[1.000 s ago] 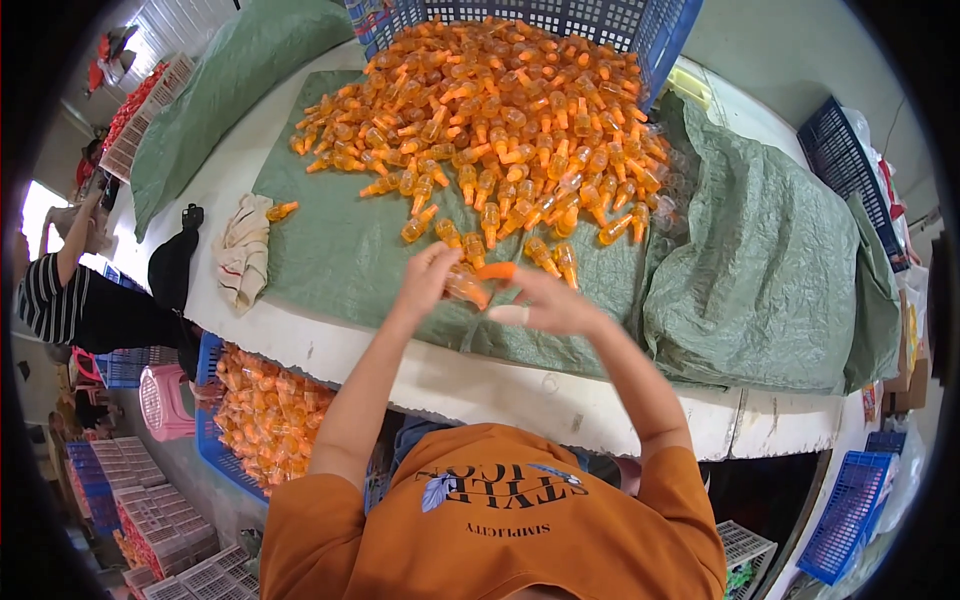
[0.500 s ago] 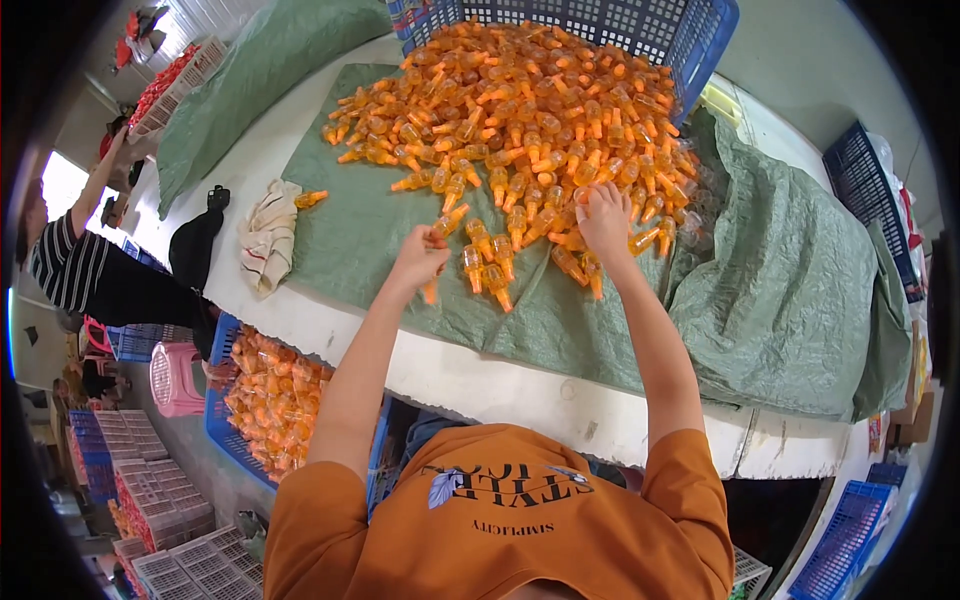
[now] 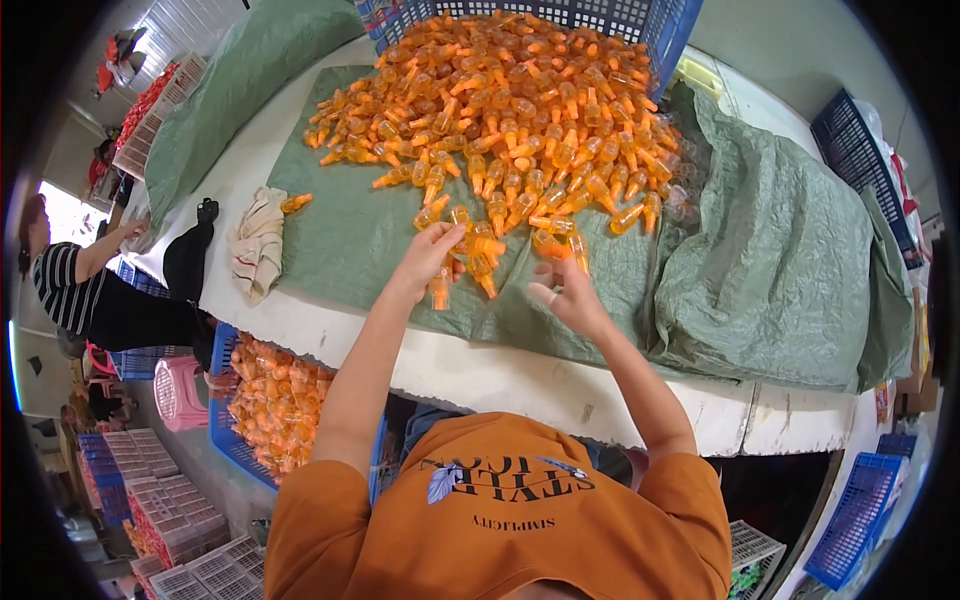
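Observation:
A heap of small clear bottles (image 3: 510, 110) with orange contents and orange caps covers a green woven sheet (image 3: 330, 230). My left hand (image 3: 430, 262) is closed on a small orange bottle (image 3: 440, 286), which points cap down below the fingers. Just right of its fingertips, several loose bottles (image 3: 481, 266) lie together; whether the fingers touch these too I cannot tell. My right hand (image 3: 570, 298) has its fingers curled at another small bottle (image 3: 550, 243), at the near edge of the heap. One more bottle (image 3: 579, 252) lies close beside it.
A blue crate (image 3: 675, 45) lies tipped behind the heap. Crumpled green sheeting (image 3: 770, 270) is bunched at the right; a cloth (image 3: 257, 245) and a lone bottle (image 3: 296, 203) lie left. Below the table, a blue crate (image 3: 222, 430) holds orange bottles. Another person (image 3: 75, 280) stands far left.
My right hand has drawn back from the heap toward me, to the bottles at its near edge. My left hand remains near the loose bottles; the bottle in it has turned cap down.

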Available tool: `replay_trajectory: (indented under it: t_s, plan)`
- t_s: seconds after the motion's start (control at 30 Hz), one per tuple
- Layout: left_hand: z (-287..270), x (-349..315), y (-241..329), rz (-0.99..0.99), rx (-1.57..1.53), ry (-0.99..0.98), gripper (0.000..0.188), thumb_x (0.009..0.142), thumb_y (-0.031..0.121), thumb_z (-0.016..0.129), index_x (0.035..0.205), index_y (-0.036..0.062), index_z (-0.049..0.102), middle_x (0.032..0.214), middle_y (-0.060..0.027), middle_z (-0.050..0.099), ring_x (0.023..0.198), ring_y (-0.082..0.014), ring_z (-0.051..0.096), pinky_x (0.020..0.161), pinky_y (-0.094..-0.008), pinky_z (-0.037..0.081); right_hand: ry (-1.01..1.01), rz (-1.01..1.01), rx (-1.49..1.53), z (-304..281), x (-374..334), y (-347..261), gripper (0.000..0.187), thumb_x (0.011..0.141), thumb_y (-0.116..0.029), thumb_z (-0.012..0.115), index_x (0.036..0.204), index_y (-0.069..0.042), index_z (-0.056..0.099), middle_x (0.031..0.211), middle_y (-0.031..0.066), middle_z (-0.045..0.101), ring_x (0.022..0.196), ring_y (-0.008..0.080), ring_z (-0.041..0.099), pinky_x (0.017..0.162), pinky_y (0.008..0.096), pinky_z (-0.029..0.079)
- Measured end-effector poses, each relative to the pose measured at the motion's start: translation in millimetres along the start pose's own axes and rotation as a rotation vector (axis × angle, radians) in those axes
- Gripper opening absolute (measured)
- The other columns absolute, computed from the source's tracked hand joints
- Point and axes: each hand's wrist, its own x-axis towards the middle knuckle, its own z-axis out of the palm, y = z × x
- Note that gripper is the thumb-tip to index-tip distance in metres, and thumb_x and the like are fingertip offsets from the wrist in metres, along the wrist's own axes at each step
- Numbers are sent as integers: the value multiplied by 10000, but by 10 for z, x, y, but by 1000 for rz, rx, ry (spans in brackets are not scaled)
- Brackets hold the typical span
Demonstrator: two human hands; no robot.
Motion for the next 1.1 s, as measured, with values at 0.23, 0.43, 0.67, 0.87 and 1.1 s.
replay_trajectory:
  t_s: [0.23, 0.43, 0.67, 0.87, 1.1]
  plan:
    - [315, -200, -29, 88, 182, -23, 283, 877, 344, 511, 848, 66, 467, 645, -21, 493, 454, -89, 467, 404, -238, 375, 7, -42, -272, 20, 41, -421, 298, 740, -98, 654, 1016, -95, 541, 873, 50, 560, 655, 163, 510, 611, 286, 444]
    - [434, -227, -70, 61, 136, -80, 344, 890, 385, 469, 772, 63, 456, 513, -14, 437, 401, -97, 439, 369, -246, 342, 109, -852, -812, -55, 58, -418, 283, 721, -57, 587, 1002, -101, 587, 942, 47, 558, 785, 222, 525, 692, 333, 433]
    - [537, -245, -123, -32, 152, -110, 303, 906, 354, 434, 805, 73, 485, 551, -26, 488, 430, -87, 448, 389, -243, 357, 157, -790, -777, 89, -33, -422, 196, 762, -100, 558, 956, -91, 584, 882, 60, 576, 779, 207, 554, 665, 304, 447]
    - [559, -234, -229, 476, 588, 45, 288, 897, 329, 451, 821, 53, 479, 599, -86, 540, 468, -197, 519, 437, -326, 398, 99, -75, -14, 189, -110, -423, 182, 837, -209, 561, 929, -52, 558, 780, 67, 583, 643, 154, 568, 558, 247, 459]
    - [540, -388, -157, 798, 715, 109, 259, 893, 306, 452, 858, 50, 471, 692, -144, 571, 575, -341, 567, 508, -407, 421, 4, 274, 508, 212, -1, -415, 218, 826, -208, 598, 926, -24, 534, 792, 75, 589, 653, 144, 580, 552, 252, 475]
